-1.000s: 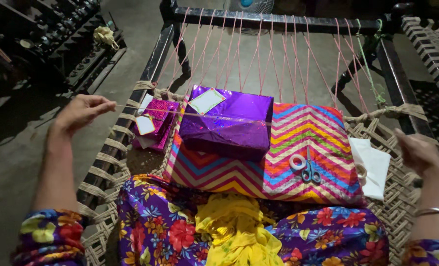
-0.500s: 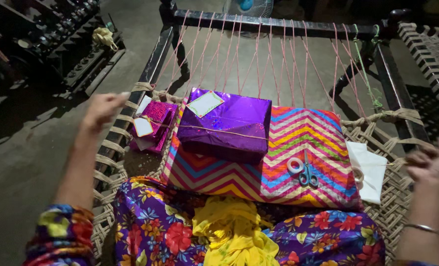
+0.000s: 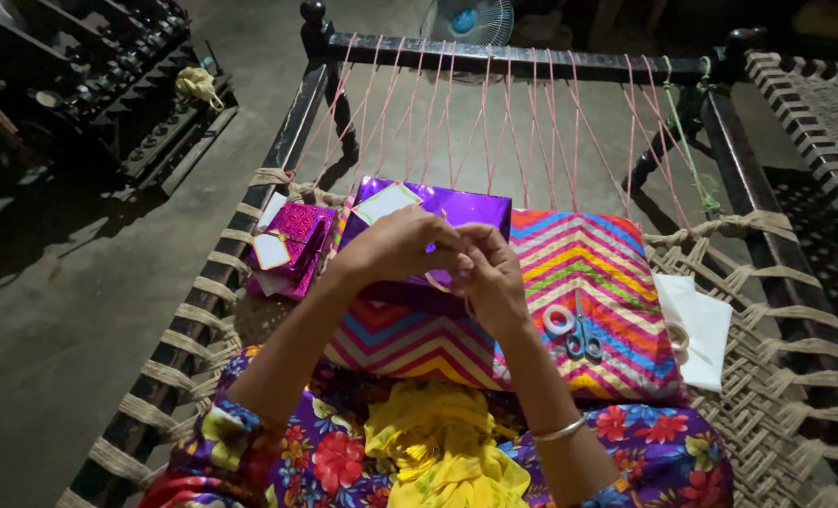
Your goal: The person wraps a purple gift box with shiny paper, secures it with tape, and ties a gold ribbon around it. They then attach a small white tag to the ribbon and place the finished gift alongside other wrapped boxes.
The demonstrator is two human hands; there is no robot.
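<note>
Hands together over the shiny purple foil-wrapped box (image 3: 456,212) on the big zigzag-striped parcel (image 3: 588,273): left hand (image 3: 395,246) and right hand (image 3: 492,277) touching, fingertips pinching thin pale string (image 3: 435,280) atop it, blue-handled scissors (image 3: 577,329) just right, small magenta packet (image 3: 292,240) left

"What sort of place is this?"

"It looks like a yard or a room at a home. There is a rope bed (image 3: 795,376) with a dark frame, standing on a bare grey floor (image 3: 89,320)."

"What else shows it?"

"A small fan (image 3: 470,21) stands behind the bed. Another rope bed (image 3: 819,103) is beside it. It is dim all around."
</note>
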